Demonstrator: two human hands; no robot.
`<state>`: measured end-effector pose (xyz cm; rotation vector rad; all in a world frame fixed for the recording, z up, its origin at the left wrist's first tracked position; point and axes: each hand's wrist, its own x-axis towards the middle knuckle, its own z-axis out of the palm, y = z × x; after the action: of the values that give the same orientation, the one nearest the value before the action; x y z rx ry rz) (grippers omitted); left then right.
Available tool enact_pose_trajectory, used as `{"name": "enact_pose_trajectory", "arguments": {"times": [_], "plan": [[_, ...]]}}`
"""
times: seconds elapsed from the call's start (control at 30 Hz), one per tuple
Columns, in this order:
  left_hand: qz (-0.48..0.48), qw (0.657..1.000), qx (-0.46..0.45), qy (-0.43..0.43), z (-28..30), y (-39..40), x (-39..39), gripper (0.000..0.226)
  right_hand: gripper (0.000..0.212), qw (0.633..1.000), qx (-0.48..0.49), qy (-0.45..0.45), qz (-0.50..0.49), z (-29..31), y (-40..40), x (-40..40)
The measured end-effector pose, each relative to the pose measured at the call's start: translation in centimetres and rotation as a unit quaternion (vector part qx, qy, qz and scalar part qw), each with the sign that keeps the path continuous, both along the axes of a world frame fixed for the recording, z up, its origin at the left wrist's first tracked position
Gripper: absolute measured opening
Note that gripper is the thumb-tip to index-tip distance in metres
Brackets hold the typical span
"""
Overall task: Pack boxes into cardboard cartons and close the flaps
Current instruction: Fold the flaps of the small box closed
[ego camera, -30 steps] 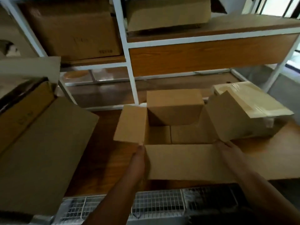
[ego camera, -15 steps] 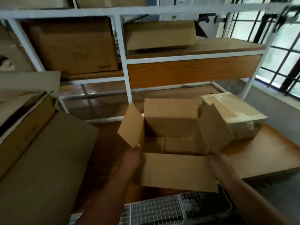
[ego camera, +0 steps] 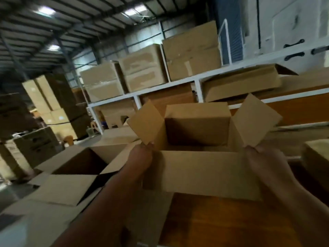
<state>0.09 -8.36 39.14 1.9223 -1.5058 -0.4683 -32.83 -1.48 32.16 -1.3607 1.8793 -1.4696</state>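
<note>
Carton: small open brown cardboard carton (ego camera: 197, 132), flaps spread, held up above an orange-brown wooden tabletop (ego camera: 222, 221).
Hands: left hand (ego camera: 140, 157) and right hand (ego camera: 263, 159) grip its near corners, fingers closed on the cardboard.
Around: large open cardboard box (ego camera: 78, 163) just left; white metal shelving (ego camera: 178, 82) behind carries taped brown cartons (ego camera: 142, 68).
Room: warehouse, roof lights (ego camera: 44, 10).
Unclear: motion blur; carton's inside mostly hidden.

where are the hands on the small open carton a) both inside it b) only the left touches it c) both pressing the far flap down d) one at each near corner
d: the left hand and right hand grip the near corners of the small open carton, flaps up.
</note>
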Motion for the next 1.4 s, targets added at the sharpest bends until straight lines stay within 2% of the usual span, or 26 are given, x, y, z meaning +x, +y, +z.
{"name": "enact_pose_trajectory", "arguments": {"times": [0.1, 0.17, 0.3, 0.43, 0.53, 0.7, 0.83, 0.9, 1.0, 1.2, 1.27, 1.4], "plan": [[0.015, 0.994, -0.050, -0.094, 6.1, 0.8, 5.5, 0.040, 0.046, 0.999, -0.032, 0.021, 0.033, 5.1, -0.5, 4.5], [0.031, 0.992, -0.076, -0.096, 9.3, 1.6, 9.8, 0.040, 0.046, 0.996, -0.064, 0.030, 0.053, 8.4, -0.7, 8.6], [0.047, 0.987, -0.133, 0.081, 12.4, 1.0, 20.9, 0.043, 0.038, 0.990, -0.102, 0.064, 0.077, 13.4, -1.9, 18.1], [0.043, 0.983, -0.115, 0.140, 12.5, 0.2, 32.0, 0.030, 0.033, 0.987, -0.109, 0.090, 0.081, 14.8, -4.0, 29.6], [0.040, 0.978, -0.105, 0.177, 11.9, -2.5, 41.1, 0.030, 0.033, 0.987, -0.095, 0.090, 0.091, 14.4, -6.7, 38.7], [0.052, 0.979, -0.050, 0.190, 7.1, -6.7, 52.4, 0.030, 0.035, 0.988, -0.051, 0.104, 0.107, 11.5, -11.0, 50.1], [0.049, 0.976, -0.050, 0.208, 5.2, -10.2, 56.8, 0.034, 0.042, 0.992, -0.030, 0.100, 0.073, 9.8, -13.2, 54.8], [0.028, 0.980, -0.048, 0.193, 5.6, -11.3, 57.5, 0.038, 0.040, 0.993, -0.027, 0.096, 0.056, 10.3, -14.0, 55.6], [0.007, 0.983, -0.054, 0.176, 5.5, -13.0, 58.0, 0.031, 0.036, 0.994, -0.009, 0.102, 0.042, 10.6, -15.2, 56.5], [-0.011, 0.984, 0.019, 0.176, 2.8, -15.8, 59.4, 0.030, 0.030, 0.989, 0.077, 0.123, 0.028, 8.9, -15.6, 58.5], [-0.016, 0.984, 0.027, 0.177, 2.2, -16.4, 59.8, 0.030, 0.031, 0.988, 0.081, 0.132, 0.022, 8.1, -15.2, 58.6], [-0.030, 0.992, 0.022, 0.124, 2.3, -16.8, 60.8, 0.031, 0.034, 0.988, 0.056, 0.141, 0.008, 7.6, -14.2, 58.6]]}}
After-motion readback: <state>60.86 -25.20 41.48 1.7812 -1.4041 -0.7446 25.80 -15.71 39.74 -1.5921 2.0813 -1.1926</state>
